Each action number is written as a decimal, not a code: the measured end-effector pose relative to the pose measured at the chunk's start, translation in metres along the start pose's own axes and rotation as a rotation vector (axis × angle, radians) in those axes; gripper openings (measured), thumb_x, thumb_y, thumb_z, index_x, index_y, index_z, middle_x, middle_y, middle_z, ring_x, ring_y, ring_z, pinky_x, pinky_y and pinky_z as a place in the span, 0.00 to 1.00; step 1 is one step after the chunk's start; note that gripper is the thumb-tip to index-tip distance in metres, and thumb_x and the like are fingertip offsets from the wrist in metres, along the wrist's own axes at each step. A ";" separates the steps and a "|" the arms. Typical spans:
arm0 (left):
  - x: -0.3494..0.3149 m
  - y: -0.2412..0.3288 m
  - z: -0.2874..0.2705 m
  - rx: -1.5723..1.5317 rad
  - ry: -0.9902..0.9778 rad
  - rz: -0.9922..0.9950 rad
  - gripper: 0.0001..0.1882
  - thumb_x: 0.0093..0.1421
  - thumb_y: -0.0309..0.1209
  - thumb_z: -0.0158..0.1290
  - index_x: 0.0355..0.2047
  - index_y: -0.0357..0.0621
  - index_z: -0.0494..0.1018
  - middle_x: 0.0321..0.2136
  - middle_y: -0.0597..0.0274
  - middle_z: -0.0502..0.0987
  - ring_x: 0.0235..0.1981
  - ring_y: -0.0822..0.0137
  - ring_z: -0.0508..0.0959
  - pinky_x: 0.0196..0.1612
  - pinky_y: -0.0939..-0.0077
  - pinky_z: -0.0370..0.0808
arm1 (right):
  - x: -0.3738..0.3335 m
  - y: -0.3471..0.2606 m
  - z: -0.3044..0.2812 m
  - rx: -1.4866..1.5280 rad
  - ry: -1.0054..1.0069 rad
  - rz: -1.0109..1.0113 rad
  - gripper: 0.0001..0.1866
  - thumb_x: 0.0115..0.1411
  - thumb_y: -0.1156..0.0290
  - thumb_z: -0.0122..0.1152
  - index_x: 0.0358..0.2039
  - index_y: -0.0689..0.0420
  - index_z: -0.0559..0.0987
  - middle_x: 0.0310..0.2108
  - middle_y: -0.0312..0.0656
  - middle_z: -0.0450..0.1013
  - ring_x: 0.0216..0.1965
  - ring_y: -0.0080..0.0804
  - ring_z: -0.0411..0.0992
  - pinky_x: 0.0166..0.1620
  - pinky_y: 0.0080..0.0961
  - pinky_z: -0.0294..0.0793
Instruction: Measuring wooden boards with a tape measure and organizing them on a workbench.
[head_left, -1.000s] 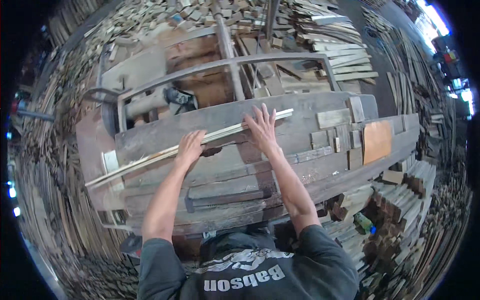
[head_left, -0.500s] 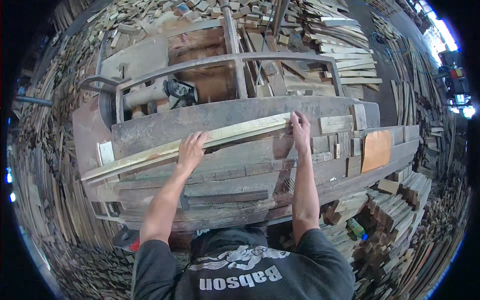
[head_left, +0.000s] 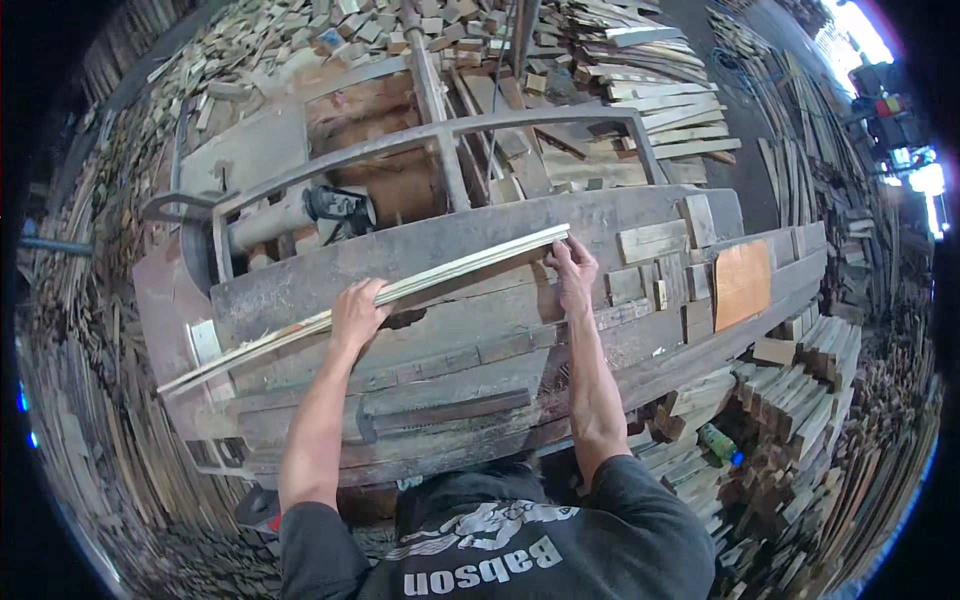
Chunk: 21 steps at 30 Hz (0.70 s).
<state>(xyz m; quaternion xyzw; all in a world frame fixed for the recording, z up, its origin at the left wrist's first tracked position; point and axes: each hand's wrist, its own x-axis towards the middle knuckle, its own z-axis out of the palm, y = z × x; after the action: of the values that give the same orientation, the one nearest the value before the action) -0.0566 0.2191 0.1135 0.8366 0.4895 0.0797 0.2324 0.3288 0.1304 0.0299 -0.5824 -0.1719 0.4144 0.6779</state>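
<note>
A long, pale wooden strip [head_left: 460, 266] lies slantwise above the worn workbench [head_left: 480, 410], its left end lower and nearer to me. Lengthwise lines along it suggest thin strips stacked together, but I cannot tell how many. My left hand [head_left: 357, 314] is closed around it left of its middle, with the fingers over the far side. At its right end, my right hand [head_left: 574, 276] pinches the tip between thumb and fingers. Below the strip, a dark handsaw-shaped piece [head_left: 450, 408] rests on the bench planks.
Small wood blocks [head_left: 653, 242] and an orange-brown sheet [head_left: 743, 284] lie on the bench's right side. Beyond the bench stands a metal frame [head_left: 445, 135] beside a motor-like machine [head_left: 340, 208]. Stacked timber [head_left: 790, 385] and a green bottle [head_left: 720, 445] are at the lower right.
The strip has been tipped between my hands, so a narrower, lined side now faces up. Both hands have shifted slightly left in the picture, as has the whole scene.
</note>
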 end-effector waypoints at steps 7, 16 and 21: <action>0.000 0.004 -0.005 0.018 -0.003 -0.050 0.15 0.50 0.34 0.64 0.39 0.47 0.78 0.36 0.56 0.80 0.41 0.51 0.79 0.43 0.57 0.75 | -0.001 -0.002 0.008 -0.049 0.066 0.001 0.27 0.60 0.70 0.69 0.57 0.68 0.73 0.38 0.37 0.77 0.30 0.19 0.74 0.31 0.16 0.79; -0.006 0.003 -0.007 0.066 -0.032 -0.110 0.19 0.50 0.39 0.66 0.41 0.47 0.76 0.38 0.57 0.80 0.42 0.52 0.79 0.43 0.57 0.75 | -0.005 -0.011 0.020 0.018 0.026 0.027 0.21 0.59 0.67 0.70 0.50 0.66 0.78 0.34 0.37 0.78 0.29 0.19 0.74 0.29 0.17 0.78; -0.005 0.000 0.003 0.076 0.021 -0.115 0.18 0.51 0.38 0.65 0.40 0.47 0.76 0.38 0.59 0.80 0.42 0.53 0.79 0.43 0.57 0.75 | 0.001 -0.016 0.011 -0.048 0.066 0.059 0.20 0.58 0.68 0.71 0.48 0.65 0.79 0.29 0.33 0.77 0.21 0.18 0.70 0.22 0.16 0.69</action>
<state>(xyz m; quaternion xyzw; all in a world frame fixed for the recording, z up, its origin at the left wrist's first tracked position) -0.0578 0.2136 0.1110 0.8143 0.5420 0.0564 0.1998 0.3269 0.1382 0.0470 -0.6166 -0.1420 0.4105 0.6566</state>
